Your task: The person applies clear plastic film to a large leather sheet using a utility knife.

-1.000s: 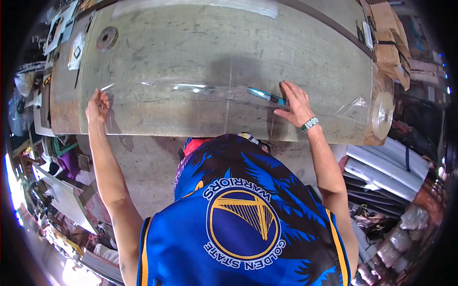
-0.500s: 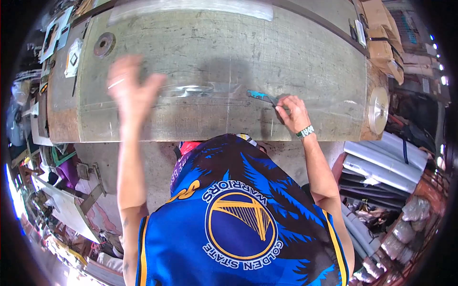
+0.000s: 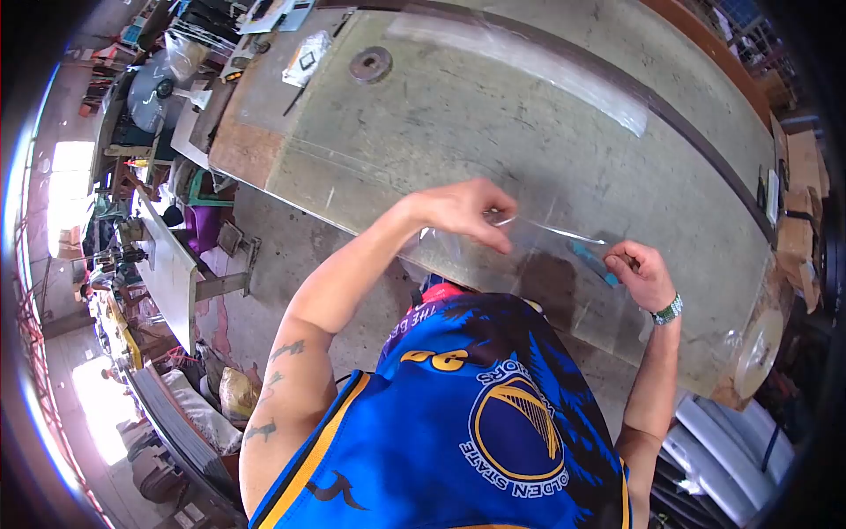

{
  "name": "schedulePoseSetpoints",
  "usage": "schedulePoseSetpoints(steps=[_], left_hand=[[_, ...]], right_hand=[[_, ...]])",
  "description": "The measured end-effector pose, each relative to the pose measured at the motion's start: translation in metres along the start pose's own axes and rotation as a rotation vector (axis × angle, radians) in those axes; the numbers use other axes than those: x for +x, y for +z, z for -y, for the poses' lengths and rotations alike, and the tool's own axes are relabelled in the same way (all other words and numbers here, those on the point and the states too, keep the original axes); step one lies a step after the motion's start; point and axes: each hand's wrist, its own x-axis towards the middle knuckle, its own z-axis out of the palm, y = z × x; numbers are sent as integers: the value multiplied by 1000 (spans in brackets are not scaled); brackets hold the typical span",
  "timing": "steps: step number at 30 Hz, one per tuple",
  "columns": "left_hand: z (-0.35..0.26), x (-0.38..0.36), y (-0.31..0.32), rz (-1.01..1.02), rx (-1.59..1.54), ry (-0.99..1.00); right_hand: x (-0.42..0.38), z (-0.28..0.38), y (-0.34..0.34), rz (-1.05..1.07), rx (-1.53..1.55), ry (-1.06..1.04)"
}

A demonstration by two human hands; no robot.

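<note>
A thin clear plastic film (image 3: 555,231) stretches between my two hands above the near edge of the worktable, its upper edge catching light. My left hand (image 3: 467,212) has curled fingers and thumb at the film's left end. Thumb and fingers of my right hand (image 3: 637,267) pinch its right end. Close to those right fingertips, a small blue patch (image 3: 583,252) shows on or through the film; its exact nature cannot be made out. Some of the film hangs behind my left wrist and is hard to see.
On the worktable (image 3: 423,115) lie a dark round disc (image 3: 370,64), a long pale translucent strip (image 3: 529,66) and a dark metal bar (image 3: 608,75). A pale roll of tape (image 3: 756,354) is at the right corner. Cardboard (image 3: 800,220) stands beyond, with silvery rolls (image 3: 718,445) below.
My left hand has come from the far left to the film, closing on it. The film is now lifted between both hands. The view has turned, so the table appears tilted.
</note>
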Motion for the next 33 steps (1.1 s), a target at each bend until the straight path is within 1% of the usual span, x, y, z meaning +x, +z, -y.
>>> schedulePoseSetpoints(steps=[2, 5, 8, 11, 13, 15, 17, 20, 23, 24, 27, 29, 30, 33], left_hand=[[16, -36, -20, -71, -75, -38], [50, -81, -46, -18, -359, -60], [58, -125, -73, -61, -531, -177], [86, -161, -107, -213, -506, -190], [87, -184, -134, -220, -355, -270], [105, -202, -162, -182, -23, -257], [113, -216, -182, -283, 137, -383], [122, -229, -211, -520, 595, -563], [157, -242, -239, -896, 961, -322], [176, -246, -248, -993, 953, -320], [239, -246, -258, -1269, 1026, -255], [270, -246, -251, -1365, 957, -319], [281, -245, -248, -1414, 920, -351], [292, -245, -230, -1653, 784, -393]], right_hand=[[9, 5, 1, 1, 22, 50], [26, 12, 7, 27, 44, 85], [44, 7, 7, 62, 50, 95], [67, -5, 8, 81, 38, 108], [76, -7, 10, 85, 22, 159], [88, -4, 14, 79, 16, 204], [104, 2, 19, 58, 31, 247], [122, 0, 27, 4, 47, 248], [134, -10, 40, -53, 56, 244], [139, -17, 44, -72, 62, 234], [142, -47, 53, -103, -46, 264], [138, -63, 56, -108, -106, 304], [134, -73, 56, -112, -126, 322], [125, -81, 58, -133, -137, 353]])
